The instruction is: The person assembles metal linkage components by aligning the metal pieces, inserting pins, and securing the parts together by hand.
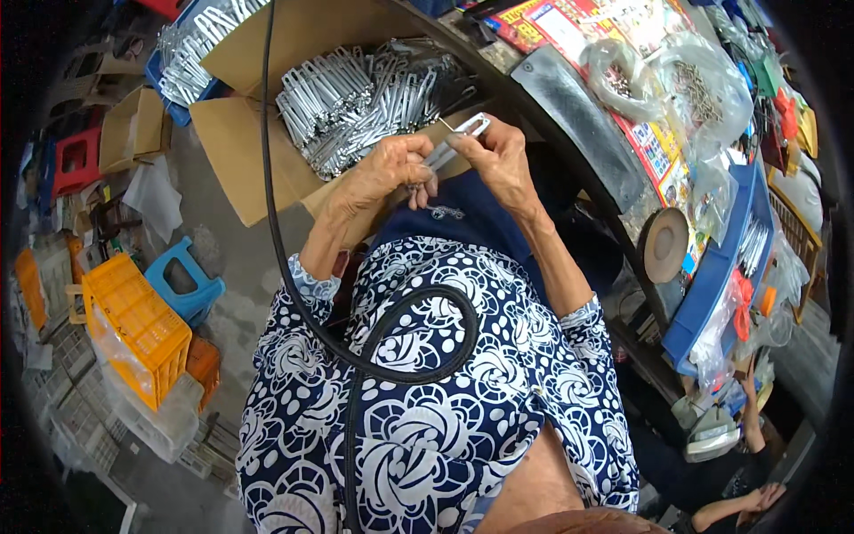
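A long, shiny silver metal piece with a slotted, rounded end (477, 126) is held between my two hands, above my lap. My right hand (500, 165) pinches it near the slotted end with thumb and fingers. At the lower end, the fingers of my left hand (391, 169) are closed round it, hiding that part. A thin bent tip (447, 125) shows beside the piece; I cannot tell whether it belongs to it. Just beyond my hands, an open cardboard box (240, 147) contains many similar silver metal pieces (331, 93), piled in rows and loose heaps.
A workbench (578, 111) on the right carries plastic bags of small metal parts (694, 93) and a blue tray (712, 276). A black cable (269, 133) hangs across my front. Left are a blue stool (184, 280) and yellow crate (138, 325). Another person's hand (767, 496) appears lower right.
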